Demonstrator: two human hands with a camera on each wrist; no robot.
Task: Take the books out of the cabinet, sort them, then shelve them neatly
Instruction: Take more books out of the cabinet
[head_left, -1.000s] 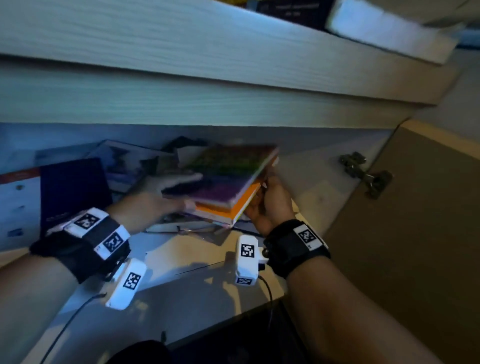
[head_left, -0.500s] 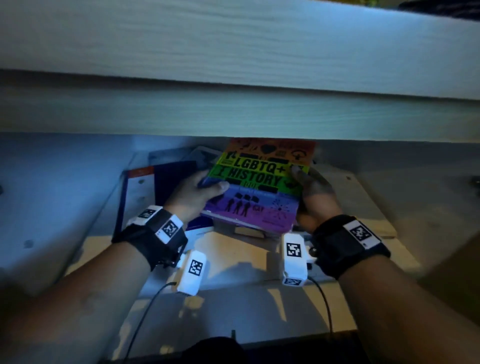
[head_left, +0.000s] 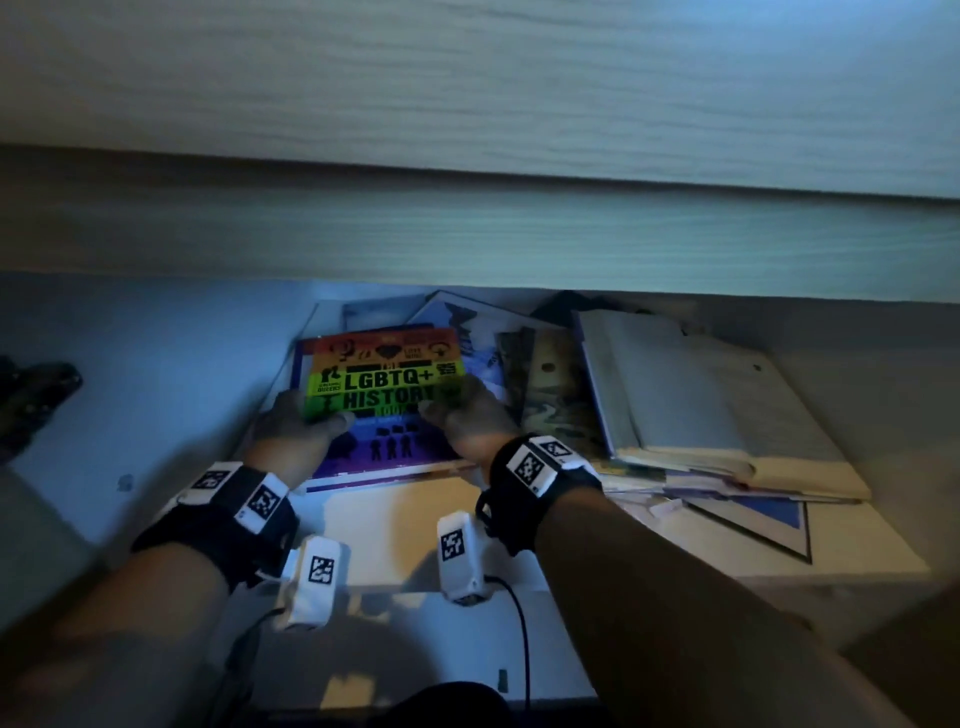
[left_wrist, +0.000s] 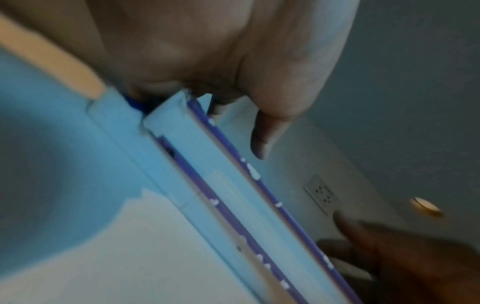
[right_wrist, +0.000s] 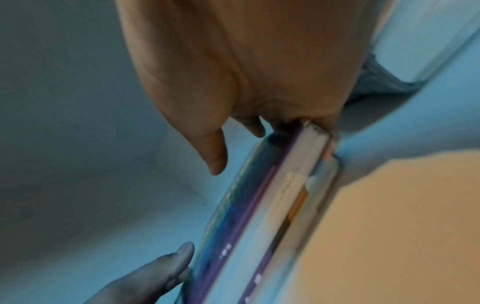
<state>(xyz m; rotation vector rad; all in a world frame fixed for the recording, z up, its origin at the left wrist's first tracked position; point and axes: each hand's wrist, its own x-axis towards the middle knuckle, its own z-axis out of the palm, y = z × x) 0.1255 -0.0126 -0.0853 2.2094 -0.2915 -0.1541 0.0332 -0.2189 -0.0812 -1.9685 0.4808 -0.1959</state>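
Both hands reach into the cabinet (head_left: 156, 364). The left hand (head_left: 296, 434) grips the near left edge of the rainbow book (head_left: 384, 400), thumb curled over the cover and fingers beneath. The right hand (head_left: 470, 421) clamps the book's right edge the same way (its thumb lies across the title lettering). The wrist views show the book lying flat on thinner volumes, their edges stacked under it. Just right of the right hand, a loose pile of books (head_left: 675, 410) sprawls across the shelf floor, an open one on top. Beyond the hands, more covers lean against the back wall.
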